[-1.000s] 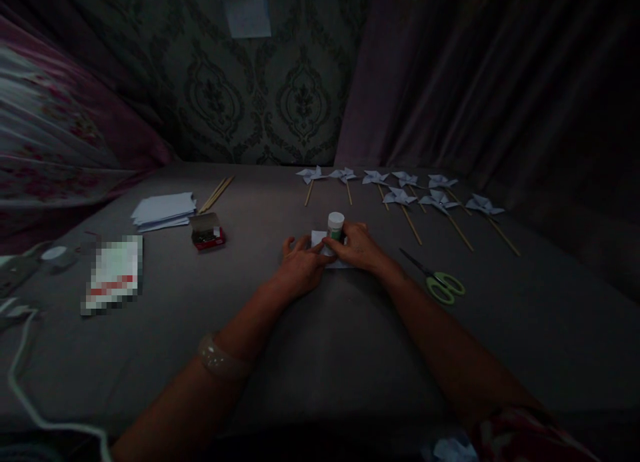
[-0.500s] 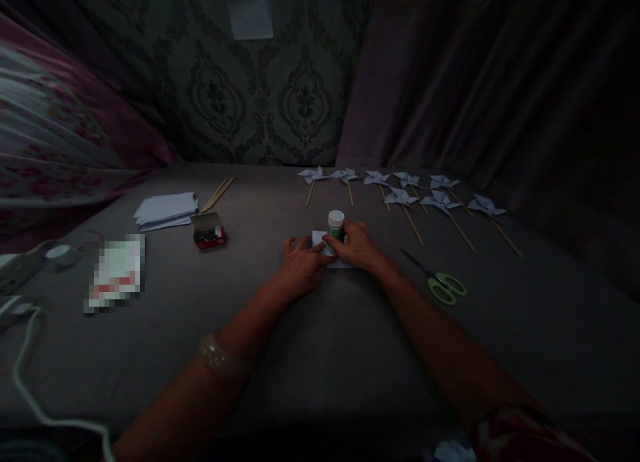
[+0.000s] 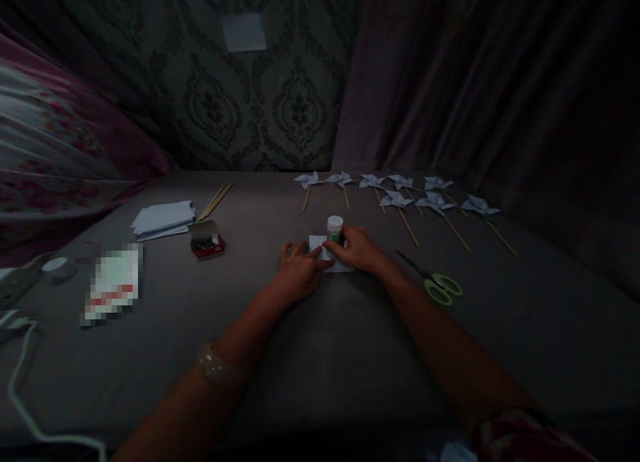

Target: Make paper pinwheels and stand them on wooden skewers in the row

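A small white sheet of paper [image 3: 316,241] lies flat on the table in front of me. My left hand [image 3: 299,273] rests on its left side, fingers spread and pressing down near the middle. On the paper stands a small white-capped bottle [image 3: 335,224] with a green label, upright. My right hand [image 3: 361,250] is closed around its right side, with the thumb across the front toward my left fingertips. Part of the paper is hidden under both hands. Scissors with green handles [image 3: 440,289] lie to the right of my right forearm.
Several paper pinwheels on sticks [image 3: 397,201] lie at the back right. To the left are a stack of white paper [image 3: 163,219], wooden sticks [image 3: 216,202], an opened small red box [image 3: 207,247] of small metal pieces, a blurred packet [image 3: 116,282] and a white cable [image 3: 23,382].
The view has tilted up slightly, so the table items sit a little lower. My hands keep nearly the same pose around the bottle and on the paper.
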Action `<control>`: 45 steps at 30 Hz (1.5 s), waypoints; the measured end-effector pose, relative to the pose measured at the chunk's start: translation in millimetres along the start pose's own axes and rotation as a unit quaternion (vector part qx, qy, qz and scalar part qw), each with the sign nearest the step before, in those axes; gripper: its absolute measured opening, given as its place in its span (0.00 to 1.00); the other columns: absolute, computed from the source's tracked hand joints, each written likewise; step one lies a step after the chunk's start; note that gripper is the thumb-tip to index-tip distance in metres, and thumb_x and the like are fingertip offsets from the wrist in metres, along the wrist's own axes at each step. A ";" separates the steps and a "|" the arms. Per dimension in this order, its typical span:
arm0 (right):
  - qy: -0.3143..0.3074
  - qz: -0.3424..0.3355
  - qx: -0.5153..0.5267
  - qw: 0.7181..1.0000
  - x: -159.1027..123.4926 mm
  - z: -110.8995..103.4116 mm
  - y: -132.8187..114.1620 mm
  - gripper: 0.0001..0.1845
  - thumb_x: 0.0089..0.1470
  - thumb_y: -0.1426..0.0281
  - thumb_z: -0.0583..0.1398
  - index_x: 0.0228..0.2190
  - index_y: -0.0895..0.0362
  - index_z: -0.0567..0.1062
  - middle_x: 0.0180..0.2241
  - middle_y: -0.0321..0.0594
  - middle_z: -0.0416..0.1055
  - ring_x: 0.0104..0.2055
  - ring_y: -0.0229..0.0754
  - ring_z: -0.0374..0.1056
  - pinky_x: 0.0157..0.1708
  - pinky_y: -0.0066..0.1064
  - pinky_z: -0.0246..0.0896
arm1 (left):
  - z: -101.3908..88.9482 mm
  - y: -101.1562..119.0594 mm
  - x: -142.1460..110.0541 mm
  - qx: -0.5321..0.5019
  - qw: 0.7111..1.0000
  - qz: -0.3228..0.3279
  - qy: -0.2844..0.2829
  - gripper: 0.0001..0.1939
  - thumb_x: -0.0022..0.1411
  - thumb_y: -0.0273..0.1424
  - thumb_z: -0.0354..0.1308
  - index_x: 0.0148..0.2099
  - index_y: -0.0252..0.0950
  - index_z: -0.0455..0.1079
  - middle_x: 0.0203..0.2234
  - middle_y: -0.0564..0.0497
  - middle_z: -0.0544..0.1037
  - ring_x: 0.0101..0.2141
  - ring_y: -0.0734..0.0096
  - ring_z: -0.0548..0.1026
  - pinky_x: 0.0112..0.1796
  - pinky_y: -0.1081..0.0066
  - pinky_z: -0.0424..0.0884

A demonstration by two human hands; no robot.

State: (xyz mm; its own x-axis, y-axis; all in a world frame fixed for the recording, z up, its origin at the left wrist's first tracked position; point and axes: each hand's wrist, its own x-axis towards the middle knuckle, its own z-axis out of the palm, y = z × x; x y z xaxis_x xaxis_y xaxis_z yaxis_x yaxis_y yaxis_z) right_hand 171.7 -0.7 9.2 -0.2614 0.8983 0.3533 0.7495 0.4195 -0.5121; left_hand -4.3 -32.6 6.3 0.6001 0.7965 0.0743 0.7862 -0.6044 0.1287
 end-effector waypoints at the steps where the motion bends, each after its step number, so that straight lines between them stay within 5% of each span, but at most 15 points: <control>1: 0.004 0.002 0.002 1.000 0.1 -0.2 1.0 0.09 0.51 0.65 0.61 0.31 0.59 0.73 0.26 0.38 0.72 0.28 0.38 0.65 0.33 0.30 0.55 | 0.0 0.0 0.1 0.002 1.000 0.001 -0.002 0.23 0.63 0.29 0.46 0.56 0.56 0.68 0.58 0.53 0.68 0.58 0.44 0.59 0.53 0.36 0.49; 45: 0.013 0.011 0.042 0.999 0.3 6.3 2.2 0.11 0.51 0.63 0.60 0.33 0.59 0.72 0.29 0.39 0.72 0.30 0.39 0.65 0.32 0.29 0.56 | -0.7 3.1 0.3 0.002 1.000 -0.001 -0.002 0.25 0.63 0.28 0.45 0.58 0.58 0.66 0.58 0.52 0.67 0.58 0.44 0.59 0.53 0.35 0.49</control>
State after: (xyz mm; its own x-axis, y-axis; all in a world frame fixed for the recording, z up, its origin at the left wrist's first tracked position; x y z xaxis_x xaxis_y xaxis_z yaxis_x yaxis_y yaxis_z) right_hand 169.4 1.4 3.2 -0.2284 0.9040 0.3614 0.7010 0.4103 -0.5833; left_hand -1.7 -34.3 7.4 0.5999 0.7970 0.0699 0.7873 -0.6036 0.1257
